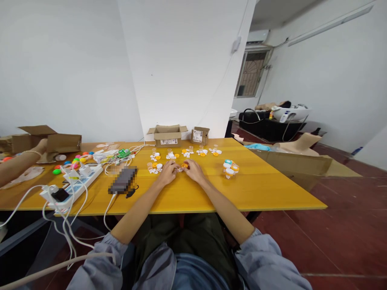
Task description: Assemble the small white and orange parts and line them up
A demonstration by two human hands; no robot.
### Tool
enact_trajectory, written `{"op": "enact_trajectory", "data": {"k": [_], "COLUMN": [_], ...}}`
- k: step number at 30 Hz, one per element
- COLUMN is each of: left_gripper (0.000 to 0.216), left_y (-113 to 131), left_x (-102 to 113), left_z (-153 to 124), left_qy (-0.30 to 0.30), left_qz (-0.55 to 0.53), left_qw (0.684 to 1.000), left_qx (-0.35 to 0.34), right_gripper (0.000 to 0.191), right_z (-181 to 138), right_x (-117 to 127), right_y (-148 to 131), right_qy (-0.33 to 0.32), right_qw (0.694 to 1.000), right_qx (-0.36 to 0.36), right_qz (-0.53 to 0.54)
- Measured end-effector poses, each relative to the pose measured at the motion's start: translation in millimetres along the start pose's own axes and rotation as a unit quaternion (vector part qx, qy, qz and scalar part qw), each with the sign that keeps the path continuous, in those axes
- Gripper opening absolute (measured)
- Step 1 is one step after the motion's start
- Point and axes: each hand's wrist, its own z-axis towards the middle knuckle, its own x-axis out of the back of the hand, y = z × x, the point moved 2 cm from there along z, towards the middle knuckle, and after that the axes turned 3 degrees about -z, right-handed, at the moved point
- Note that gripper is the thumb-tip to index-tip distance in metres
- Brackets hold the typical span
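Note:
My left hand (168, 170) and my right hand (193, 169) rest close together on the yellow table (256, 189), fingers curled inward around small parts. An orange cap (184, 165) shows at my right fingertips and a small pale piece (179, 169) lies between the two hands; what each hand grips is too small to name. Just beyond the hands lie several white and orange caps with small clear vials (185, 152). A short stack of capped containers (230, 168) stands to the right of my right hand.
Two open cardboard boxes (168, 135) stand at the table's far edge. A white power strip (79, 181) with chargers and cables lies left, beside a dark device (123, 180). Coloured balls (74, 161) and another person's arm (18, 165) are far left. A large flat carton (299, 163) lies right.

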Motion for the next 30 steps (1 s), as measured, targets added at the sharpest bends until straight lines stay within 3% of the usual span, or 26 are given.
{"op": "enact_trajectory", "data": {"k": [8,13,30], "left_gripper": [0.016,0.018,0.028], "left_y": [-0.8,1.5,7.7], "left_x": [-1.9,0.5,4.3], "left_z": [-0.7,-1.2,-0.9], "left_qy": [0.005,-0.015,0.002], "left_qz": [-0.025,-0.017,0.023], "left_qw": [0.999,1.0,1.0], "left_qx": [-0.022,-0.008,0.001], "right_gripper": [0.021,0.021,0.02], "right_z": [0.2,-0.5,-1.3], "right_x": [-0.8,1.3,-0.3], "right_y": [1.3,-2.5,-1.4], "right_qy": [-0.003,-0.006,-0.001], "right_qw": [1.0,1.0,1.0], "right_qx": [0.02,0.008,0.018], "right_qz": [0.004,0.003,-0.015]}}
